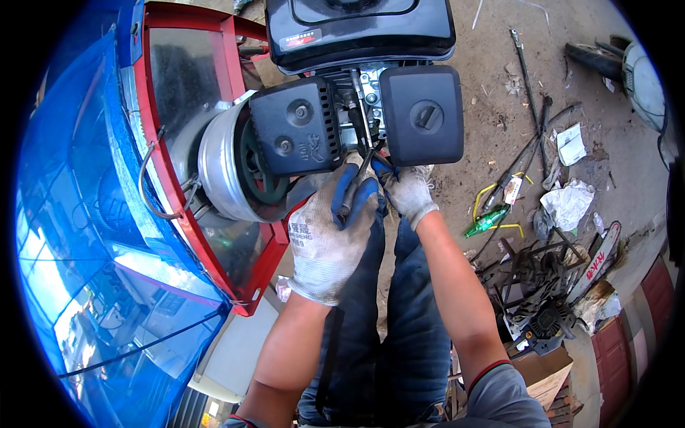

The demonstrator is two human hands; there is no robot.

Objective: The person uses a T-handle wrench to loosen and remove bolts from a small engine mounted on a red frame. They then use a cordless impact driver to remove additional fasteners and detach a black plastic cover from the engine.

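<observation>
Engine (pixel 372 80) sits upper centre, straight ahead of the wearer's knees. Vented black cover (pixel 296 125) on its left, square black cover (pixel 422 114) on its right, narrow gap between. From my remote seat: left hand (pixel 330 227), gloved, fingers clamped on a slim metal-shafted tool (pixel 364 120); right hand (pixel 411 191) close beside, fingertips curled, grip hidden, cannot tell. I'd favour a straight shaft, right hand steadying, small turns clear of both covers.

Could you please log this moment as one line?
Left hand: holding metal-shafted tool | Right hand: by square black cover, grip unclear | Around: engine, red frame, green bottle
</observation>
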